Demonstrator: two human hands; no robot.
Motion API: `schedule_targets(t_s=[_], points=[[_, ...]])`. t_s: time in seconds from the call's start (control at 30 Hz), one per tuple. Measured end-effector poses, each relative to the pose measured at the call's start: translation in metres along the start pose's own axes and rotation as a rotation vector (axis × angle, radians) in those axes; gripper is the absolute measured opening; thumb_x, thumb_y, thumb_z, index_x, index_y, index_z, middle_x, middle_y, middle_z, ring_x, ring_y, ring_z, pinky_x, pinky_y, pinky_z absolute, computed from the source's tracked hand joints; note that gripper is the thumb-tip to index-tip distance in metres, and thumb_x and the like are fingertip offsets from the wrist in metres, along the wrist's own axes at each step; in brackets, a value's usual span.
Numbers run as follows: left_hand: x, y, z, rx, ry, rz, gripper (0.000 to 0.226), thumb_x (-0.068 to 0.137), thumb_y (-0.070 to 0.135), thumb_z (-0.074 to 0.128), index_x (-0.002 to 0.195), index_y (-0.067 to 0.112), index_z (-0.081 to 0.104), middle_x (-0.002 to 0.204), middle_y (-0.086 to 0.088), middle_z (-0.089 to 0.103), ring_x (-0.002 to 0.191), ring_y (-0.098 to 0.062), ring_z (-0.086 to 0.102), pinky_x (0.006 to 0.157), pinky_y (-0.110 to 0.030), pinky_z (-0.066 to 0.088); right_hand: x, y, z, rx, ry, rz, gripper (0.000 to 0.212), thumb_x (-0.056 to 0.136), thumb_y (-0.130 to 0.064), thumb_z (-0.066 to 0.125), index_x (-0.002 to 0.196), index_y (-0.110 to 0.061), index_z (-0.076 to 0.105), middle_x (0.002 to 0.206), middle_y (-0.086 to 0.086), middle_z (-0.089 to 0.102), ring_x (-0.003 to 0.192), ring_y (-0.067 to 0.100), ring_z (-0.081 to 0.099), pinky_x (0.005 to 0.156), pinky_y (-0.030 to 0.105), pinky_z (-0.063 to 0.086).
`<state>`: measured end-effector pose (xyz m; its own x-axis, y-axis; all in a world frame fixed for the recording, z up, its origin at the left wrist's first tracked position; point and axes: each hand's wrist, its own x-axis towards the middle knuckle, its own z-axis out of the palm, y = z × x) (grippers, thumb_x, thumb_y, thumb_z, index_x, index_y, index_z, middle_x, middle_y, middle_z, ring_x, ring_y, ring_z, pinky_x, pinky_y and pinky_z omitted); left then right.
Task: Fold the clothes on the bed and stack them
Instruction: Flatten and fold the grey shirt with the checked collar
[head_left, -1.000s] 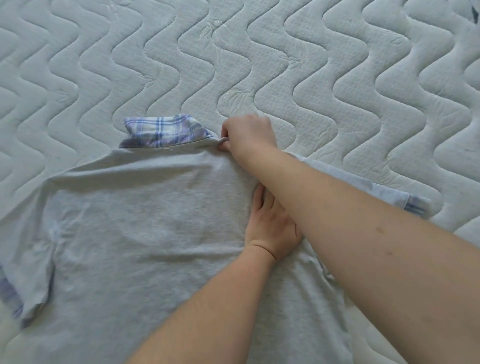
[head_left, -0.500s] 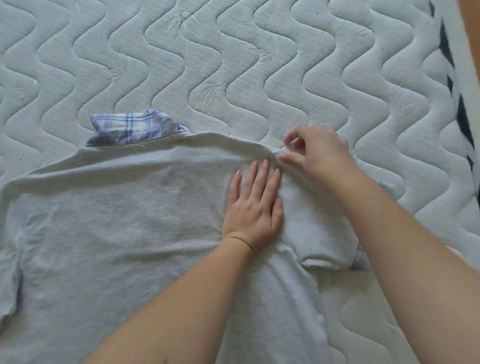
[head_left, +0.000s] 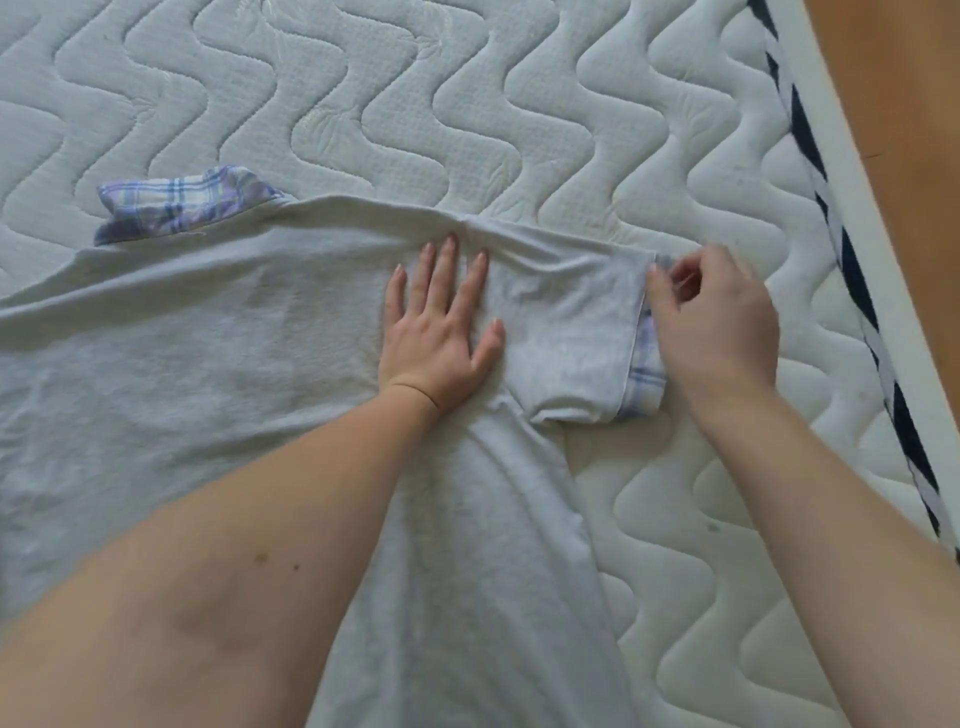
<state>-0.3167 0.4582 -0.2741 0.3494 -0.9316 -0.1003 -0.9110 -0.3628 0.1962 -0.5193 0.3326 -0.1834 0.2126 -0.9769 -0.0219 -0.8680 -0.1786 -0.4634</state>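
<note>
So your left hand (head_left: 441, 338) lies flat, fingers straight, pinning the shirt (head_left: 208, 364) at the shoulder, and the sleeve (head_left: 571, 338) sticks out rightward from it across the mattress (head_left: 675, 519). Your right hand (head_left: 711, 322), clearly the nearer one, pinches the cuff (head_left: 644, 374), so I'd guess the fold swings left over your flat hand.

Your grey shirt (head_left: 218, 374) spread flat on the bed, back up, plaid collar (head_left: 182, 205) at the far edge, right sleeve (head_left: 576, 343) out sideways, plaid cuff showing
</note>
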Motion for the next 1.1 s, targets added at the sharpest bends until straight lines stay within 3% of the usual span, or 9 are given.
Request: schedule_targets(t_s=[0.1,0.27,0.37,0.43,0.63,0.77,0.87,1.0,1.1], points=[[0.001,-0.001,-0.005,0.013,-0.041,-0.023,0.073,0.092,0.063,0.019,0.157,0.031,0.011,0.166,-0.005,0.007,0.152,-0.021,0.003,0.121,-0.045,-0.003,-0.064,0.004,-0.007,0.11,-0.171,0.203,0.04,0.095,-0.048,0.05,0.072,-0.016,0.058,0.066,-0.008,0.059,0.072,0.023,0.059,0.065,0.034,0.041],[0.017,-0.002,-0.033,-0.133,-0.275,-0.078,0.067,0.099,0.059,0.023,0.157,0.034,0.001,0.165,0.002,-0.01,0.151,-0.013,-0.014,0.119,-0.041,-0.013,-0.123,-0.012,0.007,0.73,-0.359,0.695,0.042,0.084,-0.043,0.072,0.109,-0.01,0.067,0.102,0.006,0.072,0.099,0.02,0.068,0.096,0.043,0.052],[0.011,0.001,-0.06,-0.273,-0.225,-0.076,0.065,0.1,0.043,0.044,0.156,0.026,0.017,0.165,0.0,0.008,0.152,-0.016,0.003,0.122,-0.04,0.003,-0.122,-0.032,0.019,1.178,-0.282,0.885,0.022,0.083,-0.017,0.077,0.098,-0.003,0.067,0.107,0.018,0.071,0.105,0.031,0.067,0.099,0.049,0.051],[-0.012,0.014,-0.073,-0.297,-0.085,-0.001,0.06,0.096,0.029,0.053,0.152,0.021,0.032,0.16,-0.004,0.027,0.147,-0.023,0.023,0.119,-0.04,0.019,-0.118,-0.045,0.022,1.22,-0.211,0.942,0.009,0.083,-0.005,0.075,0.089,-0.003,0.068,0.106,0.023,0.07,0.104,0.036,0.067,0.095,0.053,0.052],[-0.072,0.066,-0.076,-0.516,0.067,0.075,0.048,0.088,0.003,0.055,0.136,0.009,0.054,0.132,-0.012,0.055,0.122,-0.028,0.051,0.105,-0.037,0.038,-0.106,-0.044,0.009,1.586,-0.125,1.021,0.038,0.085,0.006,0.065,0.12,-0.004,0.055,0.094,0.014,0.068,0.071,0.019,0.07,0.059,0.027,0.058],[-0.085,0.074,-0.063,-0.504,0.029,0.057,0.044,0.09,0.006,0.054,0.133,0.01,0.057,0.132,-0.009,0.057,0.122,-0.027,0.052,0.104,-0.041,0.039,-0.119,-0.035,0.007,1.436,-0.273,1.033,0.038,0.088,0.006,0.061,0.122,-0.008,0.052,0.084,0.012,0.067,0.06,0.017,0.068,0.055,0.028,0.057],[-0.084,0.07,-0.053,-0.32,-0.034,0.121,0.039,0.096,0.017,0.051,0.134,0.015,0.058,0.136,-0.005,0.055,0.127,-0.027,0.049,0.105,-0.04,0.033,-0.122,-0.023,0.01,1.153,-0.382,1.048,0.025,0.092,-0.014,0.063,0.113,-0.008,0.053,0.082,0.005,0.064,0.054,0.016,0.067,0.05,0.028,0.055],[-0.085,0.056,-0.044,-0.196,-0.003,0.18,0.043,0.102,0.025,0.046,0.144,0.017,0.049,0.148,-0.007,0.047,0.139,-0.026,0.04,0.115,-0.041,0.025,-0.103,-0.002,0.014,0.706,-0.209,0.878,0.052,0.086,-0.049,0.065,0.12,-0.011,0.051,0.112,0.013,0.066,0.091,0.03,0.067,0.078,0.043,0.054],[-0.085,0.044,-0.041,-0.172,-0.068,0.251,0.055,0.101,0.043,0.039,0.151,0.018,0.037,0.158,-0.004,0.035,0.147,-0.024,0.028,0.12,-0.043,0.017,-0.085,-0.004,0.014,0.707,-0.236,0.756,0.07,0.08,-0.049,0.073,0.133,-0.013,0.044,0.117,0.002,0.062,0.103,0.024,0.062,0.09,0.042,0.052]])
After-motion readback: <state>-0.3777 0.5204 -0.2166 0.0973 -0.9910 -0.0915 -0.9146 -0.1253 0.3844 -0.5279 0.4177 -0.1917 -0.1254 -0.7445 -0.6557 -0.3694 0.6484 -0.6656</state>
